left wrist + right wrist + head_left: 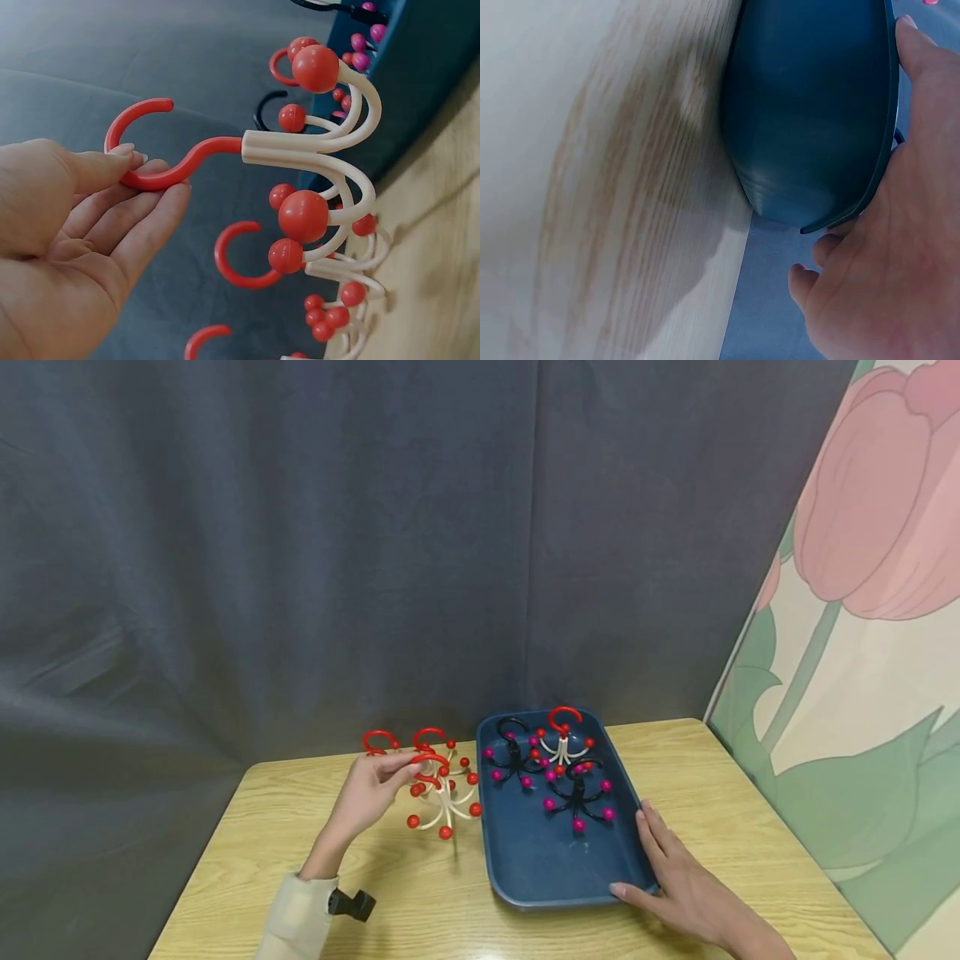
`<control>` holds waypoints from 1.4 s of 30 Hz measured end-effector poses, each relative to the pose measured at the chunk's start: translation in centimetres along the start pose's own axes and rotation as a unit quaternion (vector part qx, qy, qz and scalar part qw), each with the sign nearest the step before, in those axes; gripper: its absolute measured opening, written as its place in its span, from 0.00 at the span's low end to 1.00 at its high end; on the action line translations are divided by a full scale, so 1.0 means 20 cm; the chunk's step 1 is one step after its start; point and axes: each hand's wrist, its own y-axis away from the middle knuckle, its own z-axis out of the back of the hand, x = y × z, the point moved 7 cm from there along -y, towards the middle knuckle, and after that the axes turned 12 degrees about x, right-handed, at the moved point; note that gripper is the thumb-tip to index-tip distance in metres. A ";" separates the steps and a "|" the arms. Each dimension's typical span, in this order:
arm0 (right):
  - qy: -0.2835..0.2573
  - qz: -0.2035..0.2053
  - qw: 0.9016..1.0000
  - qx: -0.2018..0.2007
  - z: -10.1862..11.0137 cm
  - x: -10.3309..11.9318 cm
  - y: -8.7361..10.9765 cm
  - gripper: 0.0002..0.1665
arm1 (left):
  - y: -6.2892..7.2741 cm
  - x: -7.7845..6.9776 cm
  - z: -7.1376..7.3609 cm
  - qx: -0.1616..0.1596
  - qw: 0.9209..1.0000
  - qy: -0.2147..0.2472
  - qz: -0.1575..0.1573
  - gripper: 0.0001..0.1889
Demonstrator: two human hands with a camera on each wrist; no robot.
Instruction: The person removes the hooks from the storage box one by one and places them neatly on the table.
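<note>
My left hand (363,797) pinches the red hook of a hanger (281,148) between thumb and fingers. This hanger has several curved cream arms tipped with red balls, and it hangs upright over the table, left of the blue tray (525,877). Behind it on the table are two more red-hooked cream hangers, partly hidden by the hand and the held one; one shows its red hook (223,255). My right hand (693,893) rests at the tray's near right corner, thumb on the near rim and fingers along the right side.
In the tray's far half sit two black hangers with magenta balls, one at the left (513,756) and a nearer one (578,795). A cream hanger (562,750) with a red hook stands behind. A dark curtain (375,568) hangs past the wooden table's (720,793) far edge.
</note>
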 end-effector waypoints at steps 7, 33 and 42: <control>0.004 -0.002 1.000 0.000 0.01 0.00 -0.01 0.70 | 0.00 0.08 0.00 0.000 1.000 -0.011 0.001 0.14; -0.001 -0.009 1.000 0.008 0.00 0.00 -0.01 0.70 | -0.06 0.28 -0.06 -0.015 0.999 0.032 0.011 0.14; 0.000 -0.007 1.000 0.006 0.00 0.00 0.00 0.70 | -0.07 0.33 -0.07 -0.016 0.999 0.032 0.016 0.14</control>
